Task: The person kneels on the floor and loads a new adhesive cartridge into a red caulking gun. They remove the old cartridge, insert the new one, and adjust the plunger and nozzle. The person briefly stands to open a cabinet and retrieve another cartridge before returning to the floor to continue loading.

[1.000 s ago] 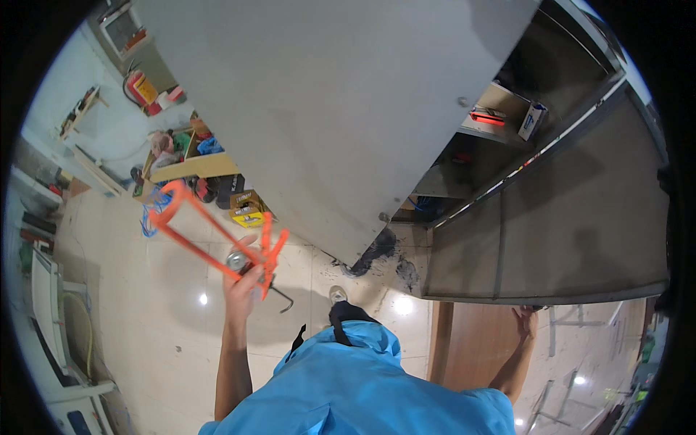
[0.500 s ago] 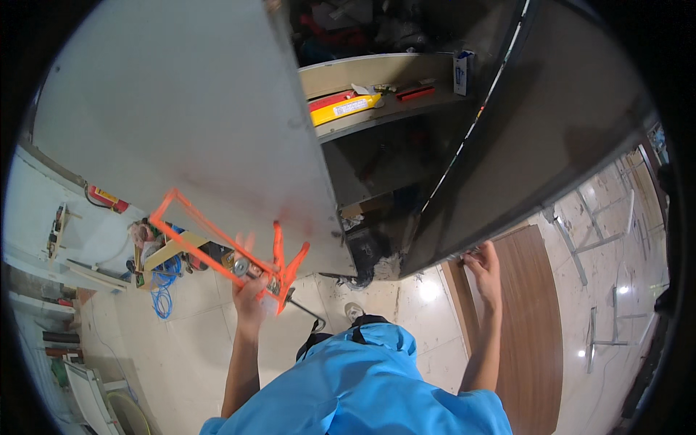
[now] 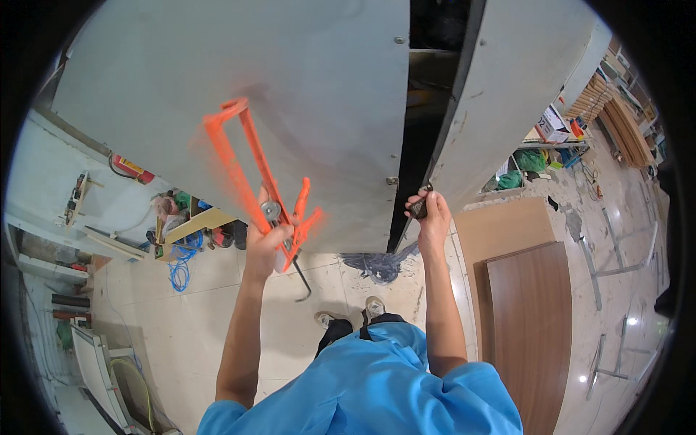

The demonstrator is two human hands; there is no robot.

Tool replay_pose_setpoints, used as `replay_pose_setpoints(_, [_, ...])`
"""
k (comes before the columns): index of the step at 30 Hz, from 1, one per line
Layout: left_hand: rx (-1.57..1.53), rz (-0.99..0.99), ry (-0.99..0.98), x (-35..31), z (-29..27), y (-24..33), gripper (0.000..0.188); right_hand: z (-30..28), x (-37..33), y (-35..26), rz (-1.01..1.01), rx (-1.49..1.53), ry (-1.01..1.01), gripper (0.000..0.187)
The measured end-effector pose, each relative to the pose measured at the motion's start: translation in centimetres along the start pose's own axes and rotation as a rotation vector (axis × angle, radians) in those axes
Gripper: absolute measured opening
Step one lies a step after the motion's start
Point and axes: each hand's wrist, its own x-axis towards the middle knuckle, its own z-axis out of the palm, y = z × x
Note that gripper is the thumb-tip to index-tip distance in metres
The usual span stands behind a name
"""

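Observation:
My left hand [image 3: 267, 245] is closed around an orange caulking gun [image 3: 236, 174], held raised in front of the grey left cabinet door [image 3: 326, 94]. Its open frame points up and away, no tube shows in it, and the bent rod end hangs below. The fingers of my right hand [image 3: 431, 214] are closed on a small dark fitting, perhaps a latch or lock [image 3: 418, 209], at the edge of the right cabinet door [image 3: 518, 87]. A narrow dark gap stands between the doors; little of the inside shows.
Brown wood-grain boards [image 3: 533, 319] lie on the tiled floor at right, with metal frames [image 3: 620, 268] beyond. Blue coiled hose [image 3: 185, 261] and a red fire extinguisher [image 3: 133, 170] are at left. Dark sheeting [image 3: 377, 267] lies under the doors.
The right door has swung leftward with my right hand, narrowing the opening and hiding the shelf with the yellow tube. The caulking gun has tipped more upright in my left hand.

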Motion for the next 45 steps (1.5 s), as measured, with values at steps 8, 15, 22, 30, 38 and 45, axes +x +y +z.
replay_pose_setpoints(8, [-0.024,0.025,-0.066,3.6,-1.3,0.3,0.091,3.2,4.9,1.2,0.046,-0.080,-0.015,0.034])
replay_pose_setpoints(15, [-0.080,-0.014,-0.035,5.3,-0.8,0.2,0.088,4.2,5.2,1.7,0.026,-0.068,0.009,0.032])
replay_pose_setpoints(22, [-0.120,0.006,-0.018,6.2,-1.6,0.1,0.087,6.8,6.8,3.5,0.002,0.109,0.174,0.032])
replay_pose_setpoints(30, [-0.043,0.014,0.005,5.9,-2.5,-0.1,0.088,7.9,7.6,3.1,-0.062,0.003,0.239,0.031])
replay_pose_setpoints(38, [-0.229,0.004,-0.061,6.4,-2.4,-2.0,0.069,4.5,8.0,2.3,0.048,-0.172,0.020,0.030])
replay_pose_setpoints(45, [-0.222,-0.038,0.079,-0.4,-10.7,-3.3,0.067,1.0,6.4,3.0,0.014,-0.401,-0.057,0.043])
